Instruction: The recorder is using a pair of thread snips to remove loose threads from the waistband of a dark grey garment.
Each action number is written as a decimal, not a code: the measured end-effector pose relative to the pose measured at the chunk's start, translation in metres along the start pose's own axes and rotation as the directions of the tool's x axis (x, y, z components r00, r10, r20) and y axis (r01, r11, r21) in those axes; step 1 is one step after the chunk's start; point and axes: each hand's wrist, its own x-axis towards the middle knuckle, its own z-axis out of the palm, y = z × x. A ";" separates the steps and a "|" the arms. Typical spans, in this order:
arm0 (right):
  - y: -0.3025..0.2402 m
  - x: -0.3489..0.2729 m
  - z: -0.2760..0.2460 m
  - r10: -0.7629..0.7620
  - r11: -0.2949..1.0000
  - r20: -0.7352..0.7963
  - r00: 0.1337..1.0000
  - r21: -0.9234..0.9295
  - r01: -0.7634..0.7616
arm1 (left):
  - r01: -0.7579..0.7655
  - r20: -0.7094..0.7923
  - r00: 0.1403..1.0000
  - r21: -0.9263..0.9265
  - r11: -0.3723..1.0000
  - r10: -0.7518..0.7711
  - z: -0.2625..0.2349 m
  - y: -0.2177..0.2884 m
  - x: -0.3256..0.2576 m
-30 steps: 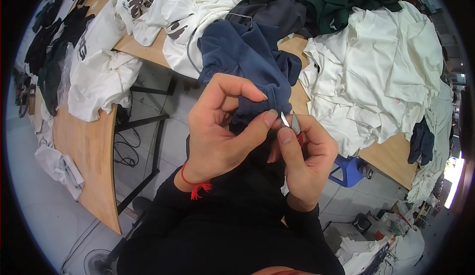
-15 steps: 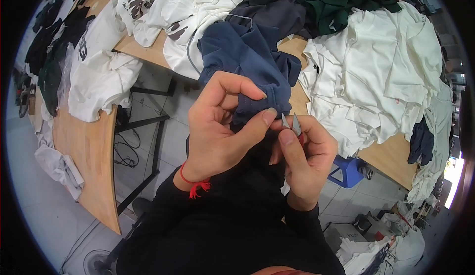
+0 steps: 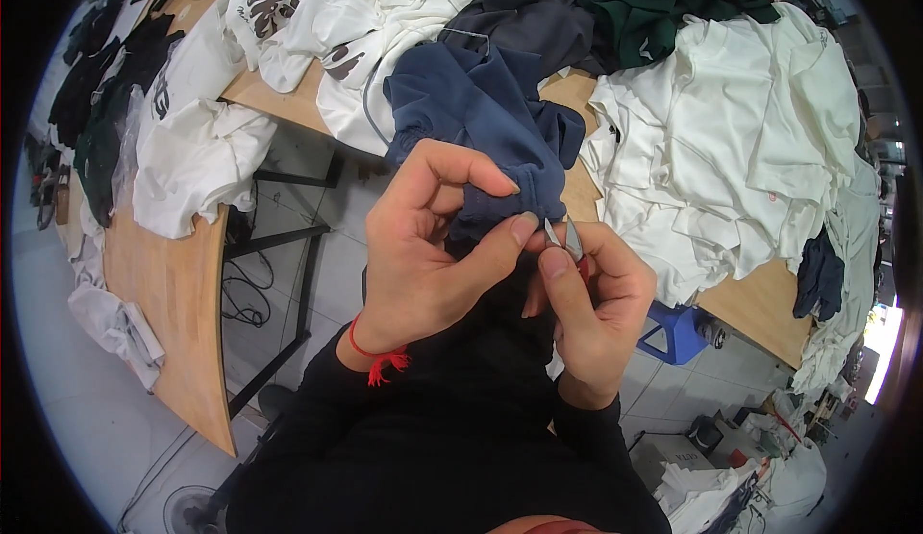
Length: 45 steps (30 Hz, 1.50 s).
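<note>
A blue garment (image 3: pixel 471 92) hangs over the table's near edge, its gathered hem drawn toward me. My left hand (image 3: pixel 433 236), with a red string round the wrist, pinches that hem between thumb and fingers. Close by on the right, my right hand (image 3: pixel 601 294) is closed round small red-handled thread snips (image 3: pixel 574 238). Their two pointed blades stand apart and point up, just beside the hem's lower right corner. The palm and fingers hide most of the handle.
White garments (image 3: pixel 721 140) are heaped on the right of the table, dark green cloth (image 3: pixel 663 5) behind. Printed white clothes (image 3: pixel 317 15) lie at the back left. A wooden tabletop (image 3: pixel 173 313) stands left, a blue stool (image 3: pixel 673 334) and a carton (image 3: pixel 663 452) at lower right.
Hardly anything differs. The snips and my right thumb have shifted very slightly to the left; my left hand and the garment stay in place.
</note>
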 end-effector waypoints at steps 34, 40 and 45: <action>0.010 0.001 0.000 -0.042 0.991 0.011 0.999 0.128 0.041 | 0.023 -0.018 1.000 0.052 0.998 -0.022 -0.005 0.001 -0.002; 0.010 0.002 0.001 -0.055 0.995 0.023 0.998 0.088 0.052 | 0.006 -0.013 1.000 -0.015 1.000 -0.006 -0.003 0.001 -0.001; 0.009 0.001 0.001 -0.040 0.997 0.025 0.999 0.068 0.038 | -0.015 -0.013 1.000 0.023 1.000 0.015 -0.004 -0.001 -0.002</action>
